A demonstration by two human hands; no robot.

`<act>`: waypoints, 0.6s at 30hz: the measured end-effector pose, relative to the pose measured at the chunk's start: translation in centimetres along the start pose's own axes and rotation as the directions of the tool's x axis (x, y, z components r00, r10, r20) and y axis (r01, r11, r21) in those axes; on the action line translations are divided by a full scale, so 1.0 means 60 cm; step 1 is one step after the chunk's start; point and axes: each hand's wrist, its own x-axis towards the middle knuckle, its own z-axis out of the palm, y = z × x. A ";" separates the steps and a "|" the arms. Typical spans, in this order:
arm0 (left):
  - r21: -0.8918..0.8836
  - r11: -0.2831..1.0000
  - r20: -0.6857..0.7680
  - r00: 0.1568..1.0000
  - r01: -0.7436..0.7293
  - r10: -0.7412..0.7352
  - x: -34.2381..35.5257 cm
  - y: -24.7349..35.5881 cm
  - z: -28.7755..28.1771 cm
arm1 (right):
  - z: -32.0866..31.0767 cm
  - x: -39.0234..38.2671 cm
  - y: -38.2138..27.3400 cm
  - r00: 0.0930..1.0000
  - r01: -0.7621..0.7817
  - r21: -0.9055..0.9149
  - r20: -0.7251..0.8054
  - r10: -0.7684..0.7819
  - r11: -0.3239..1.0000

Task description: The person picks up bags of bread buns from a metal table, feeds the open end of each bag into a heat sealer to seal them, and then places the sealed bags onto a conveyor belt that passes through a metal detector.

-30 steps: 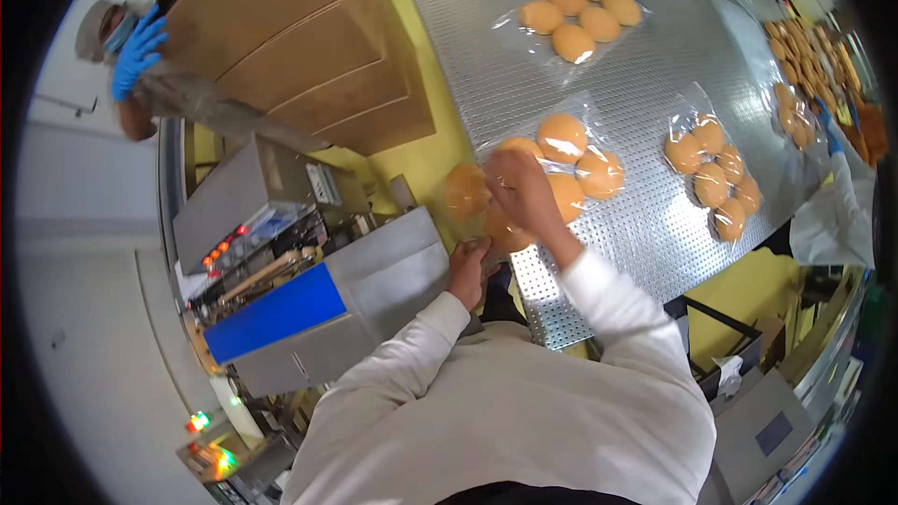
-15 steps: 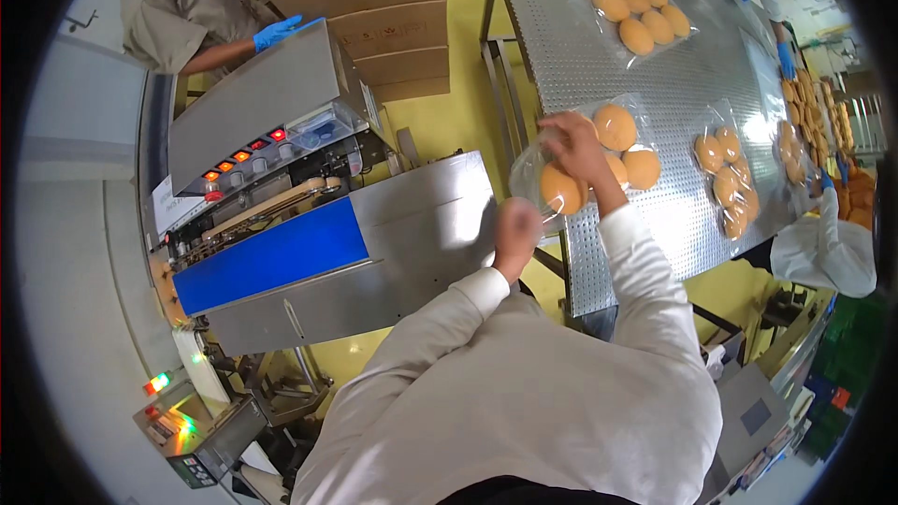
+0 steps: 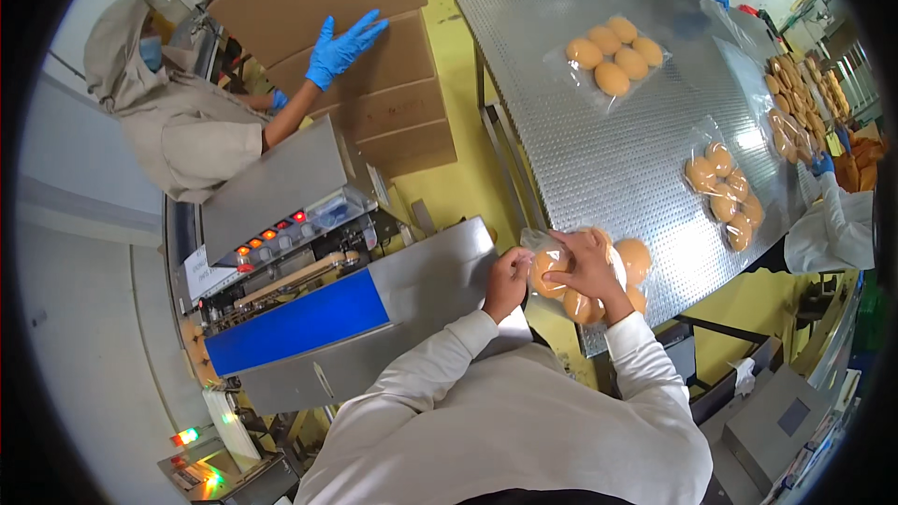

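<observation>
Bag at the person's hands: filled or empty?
Filled: round buns show through the clear bag, around the right hand. Whether its end by the left hand is sealed, I cannot tell.

Both my grips, bare and close together, at the near left corner of the counter (image 3: pixel 608 164).

From my remote seat I have the left grip (image 3: pixel 506 282) just off the counter's left side, fingers curled and thumb drawn up to them in a pinch, knuckles up. The right grip (image 3: pixel 586 269) sits over that same corner, back of the hand up, fingers reaching past the counter's edge and thumb standing apart from them; how firmly they press I cannot tell. My left forearm (image 3: pixel 426 355) slants in from outside the counter, its elbow bent; my right forearm (image 3: pixel 645 355) rises across the near edge, its wrist turned inward. White sleeves cover both to the wrists.
</observation>
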 end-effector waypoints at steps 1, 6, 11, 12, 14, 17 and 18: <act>-0.012 0.999 0.017 0.999 -0.034 0.034 0.023 0.008 -0.001 | -0.011 0.022 0.009 0.995 -0.007 0.055 0.103 0.001 0.998; -0.092 0.993 0.134 0.988 -0.069 0.081 0.141 0.076 0.023 | -0.057 0.110 0.116 0.975 0.034 0.456 0.179 -0.130 0.889; -0.355 0.933 -0.035 0.998 -0.064 0.055 0.263 0.105 0.086 | -0.133 0.162 0.222 0.997 0.005 0.606 -0.066 0.044 0.796; -0.256 0.964 -0.048 0.997 -0.063 0.052 0.292 0.097 0.093 | -0.156 0.170 0.255 0.982 -0.058 0.638 -0.101 0.158 0.768; -0.050 0.997 -0.079 0.996 -0.055 0.050 0.361 0.062 0.109 | -0.206 0.178 0.330 0.913 -0.084 0.638 -0.258 0.315 0.766; 0.451 0.812 0.094 0.924 -0.371 0.370 0.473 0.039 0.148 | -0.286 0.203 0.390 0.806 0.022 0.646 -0.463 0.368 0.763; 0.491 0.758 0.141 0.898 -0.430 0.418 0.505 0.040 0.170 | -0.312 0.216 0.408 0.774 0.041 0.616 -0.517 0.365 0.786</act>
